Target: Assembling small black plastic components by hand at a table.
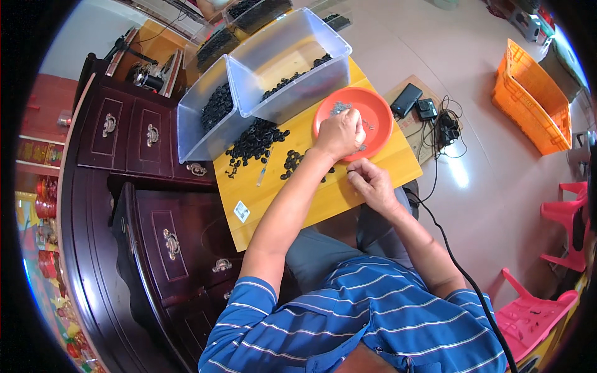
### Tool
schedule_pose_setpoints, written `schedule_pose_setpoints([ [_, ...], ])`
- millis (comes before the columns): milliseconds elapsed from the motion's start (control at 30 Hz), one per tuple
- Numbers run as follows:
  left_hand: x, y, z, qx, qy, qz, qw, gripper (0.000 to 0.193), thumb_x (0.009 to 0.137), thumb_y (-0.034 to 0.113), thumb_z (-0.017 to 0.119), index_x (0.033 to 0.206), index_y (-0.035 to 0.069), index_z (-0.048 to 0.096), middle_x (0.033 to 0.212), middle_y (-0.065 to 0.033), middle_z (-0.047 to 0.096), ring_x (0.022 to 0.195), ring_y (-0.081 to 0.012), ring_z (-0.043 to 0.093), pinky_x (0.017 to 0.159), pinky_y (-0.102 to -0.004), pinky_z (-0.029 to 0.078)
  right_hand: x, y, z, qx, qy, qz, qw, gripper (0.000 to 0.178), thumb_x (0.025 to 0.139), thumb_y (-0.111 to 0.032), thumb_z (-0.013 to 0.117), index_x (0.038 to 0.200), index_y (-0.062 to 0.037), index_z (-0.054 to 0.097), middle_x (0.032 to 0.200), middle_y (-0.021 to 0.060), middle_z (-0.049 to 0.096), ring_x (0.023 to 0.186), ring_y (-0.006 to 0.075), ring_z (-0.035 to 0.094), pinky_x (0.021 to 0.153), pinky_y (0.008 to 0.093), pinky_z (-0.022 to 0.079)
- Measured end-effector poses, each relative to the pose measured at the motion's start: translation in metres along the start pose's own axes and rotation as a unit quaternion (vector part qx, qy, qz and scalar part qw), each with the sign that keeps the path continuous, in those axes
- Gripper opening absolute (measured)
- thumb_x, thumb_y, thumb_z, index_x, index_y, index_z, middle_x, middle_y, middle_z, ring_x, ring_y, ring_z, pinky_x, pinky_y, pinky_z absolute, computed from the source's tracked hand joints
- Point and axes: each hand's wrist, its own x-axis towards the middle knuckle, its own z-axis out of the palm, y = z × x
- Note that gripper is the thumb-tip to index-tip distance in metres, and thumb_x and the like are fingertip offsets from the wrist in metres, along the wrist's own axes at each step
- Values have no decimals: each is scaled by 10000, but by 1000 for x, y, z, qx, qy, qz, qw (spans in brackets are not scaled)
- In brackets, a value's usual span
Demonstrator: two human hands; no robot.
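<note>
An orange-red bowl (380,138) stands near the right edge of a yellow wooden table (273,208), with small grey metal pieces (339,108) inside. My left hand (341,133) reaches over it, fingers closed down among the pieces; what they hold is hidden. Just in front of the bowl, my right hand (375,186) pinches a small black piece between thumb and fingers. Left of my left forearm lies a small group of round black pieces (291,164), with a larger heap of black pieces (256,140) farther left. A thin, pale stick-like tool (262,171) rests beside them.
Two clear plastic bins (298,93) (193,133) holding black pieces stand at the table's back. A dark wooden cabinet (155,217) borders the left side. On the floor at right are black devices (407,99) with cables, an orange crate (528,102) and pink stools (535,311). A black cable (457,264) passes my right arm.
</note>
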Motion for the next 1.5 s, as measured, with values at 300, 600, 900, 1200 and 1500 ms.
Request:
schedule_pose_setpoints([
  [300,-75,3,-35,-310,89,-128,938,55,854,7,573,896,19,539,694,-45,567,577,-113,555,564,-278,460,4,0,-6,89,-2,39,995,141,917,-65,603,1042,-14,647,864,-6,669,749,55,609,671,212,499],
  [600,-166,3,-45,-506,76,-282,811,70,914,34,606,963,37,655,795,40,600,681,-34,550,653,-202,475,3,-7,6,122,8,78,989,141,954,-135,633,1053,-35,637,891,19,686,732,57,590,654,211,466],
  [900,-208,-7,-27,-570,129,-309,751,75,922,46,615,975,32,666,795,37,596,698,-46,556,670,-206,480,-10,-17,44,92,-67,134,984,136,949,-109,632,1064,-34,628,901,23,686,806,62,620,717,209,493],
  [1200,-216,-8,-16,-567,144,-293,756,81,939,52,596,994,42,655,792,43,586,680,-38,535,651,-208,470,-12,-9,55,34,-75,135,987,88,955,-97,608,1024,-45,628,836,-14,611,738,60,562,669,204,450],
  [1500,-222,-10,-14,-558,157,-256,773,42,916,10,562,939,34,587,790,35,568,649,-31,518,592,-201,448,-15,-16,65,42,-65,143,987,111,986,-125,561,1061,-59,608,841,-39,553,706,47,518,650,208,442],
])
